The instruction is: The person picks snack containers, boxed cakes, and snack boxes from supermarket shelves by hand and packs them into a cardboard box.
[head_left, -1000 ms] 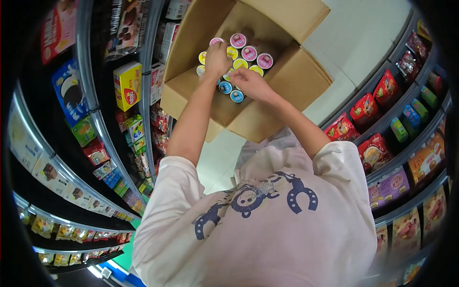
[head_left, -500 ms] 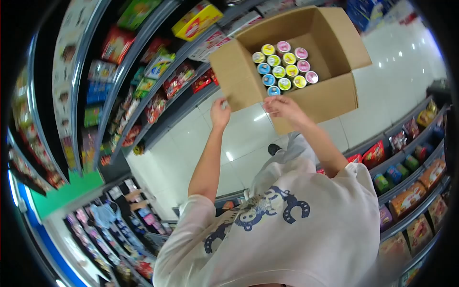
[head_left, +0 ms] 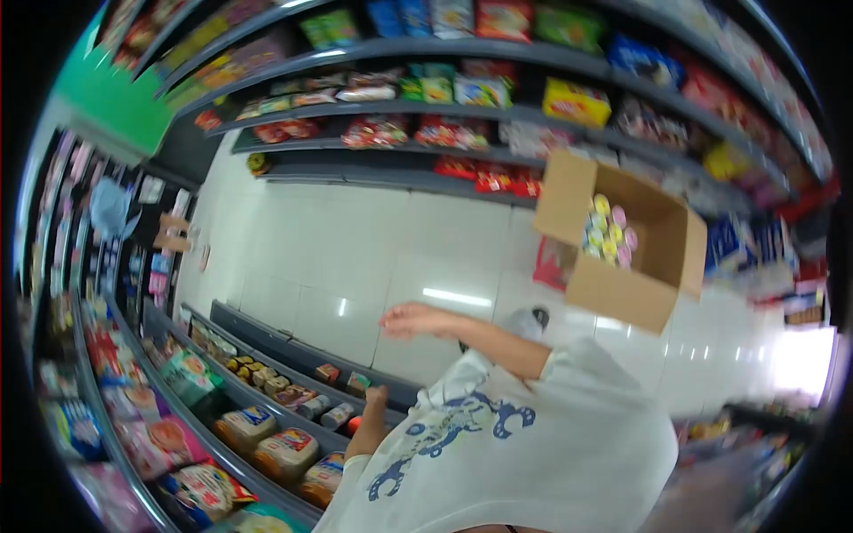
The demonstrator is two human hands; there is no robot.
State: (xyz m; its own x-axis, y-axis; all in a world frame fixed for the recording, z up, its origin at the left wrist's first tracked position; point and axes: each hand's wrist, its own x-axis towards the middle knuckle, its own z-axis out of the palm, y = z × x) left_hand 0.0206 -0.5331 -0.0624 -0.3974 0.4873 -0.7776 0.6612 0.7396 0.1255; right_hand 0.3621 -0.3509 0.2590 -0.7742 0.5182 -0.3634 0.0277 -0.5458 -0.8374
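Note:
My right hand (head_left: 414,321) is held out over the floor tiles, fingers loosely stretched and apart, with nothing seen in it. My left hand (head_left: 377,401) hangs low beside the near shelf, close to a small white jar (head_left: 338,416) and an orange-red item (head_left: 355,424). Its fingers are too small and turned away to make out. To the right on the floor stands an open cardboard box (head_left: 622,291), flaps spread. Inside it, along one side, are several small round tubs (head_left: 611,233) with yellow, pink and pale lids.
A long shelf (head_left: 418,182) of packaged snacks runs along the far side. Another shelf (head_left: 218,426) with jars and bags curves along the lower left. A red item (head_left: 553,264) lies beside the box. Hanging goods (head_left: 109,209) are at the left.
My view has swung toward the left, so the box now sits farther right. Both hands have moved away from the box, the left one down to the near shelf.

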